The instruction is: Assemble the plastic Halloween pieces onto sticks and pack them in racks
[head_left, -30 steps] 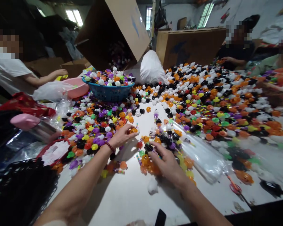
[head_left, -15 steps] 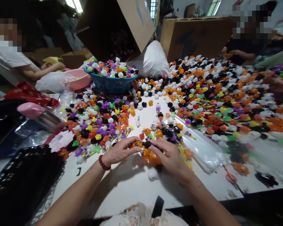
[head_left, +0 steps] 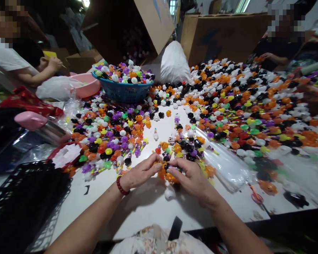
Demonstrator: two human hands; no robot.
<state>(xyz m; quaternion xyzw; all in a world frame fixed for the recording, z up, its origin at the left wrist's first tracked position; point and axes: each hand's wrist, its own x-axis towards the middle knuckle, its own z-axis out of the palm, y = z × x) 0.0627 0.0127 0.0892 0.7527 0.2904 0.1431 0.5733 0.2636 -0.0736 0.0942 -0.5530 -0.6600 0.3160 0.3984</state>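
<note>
In the head view my left hand [head_left: 143,171], with a dark red bead bracelet [head_left: 122,186] at its wrist, is closed on a small orange plastic figure, mostly covered by the fingers. My right hand [head_left: 189,178] pinches a small black figure [head_left: 165,167] with a thin patterned tube [head_left: 175,168]. The fingertips of both hands almost meet, and the orange and black pieces come together between them. Beneath lie several orange pumpkin figures [head_left: 171,177], partly hidden. A white figure [head_left: 170,193] rests on the table just in front of me.
Heaps of coloured figures [head_left: 113,135] spread left and right. Behind stands a blue basket [head_left: 124,92] full of them. Clear plastic bags [head_left: 225,169] and orange scissors [head_left: 256,195] lie right; a black crate [head_left: 23,204] and pink-lidded flask [head_left: 42,125] stand left. Other people work at both sides.
My hands have drawn closer together, bringing the orange and black pieces together. A tube now shows between my right fingers. The view has shifted slightly.
</note>
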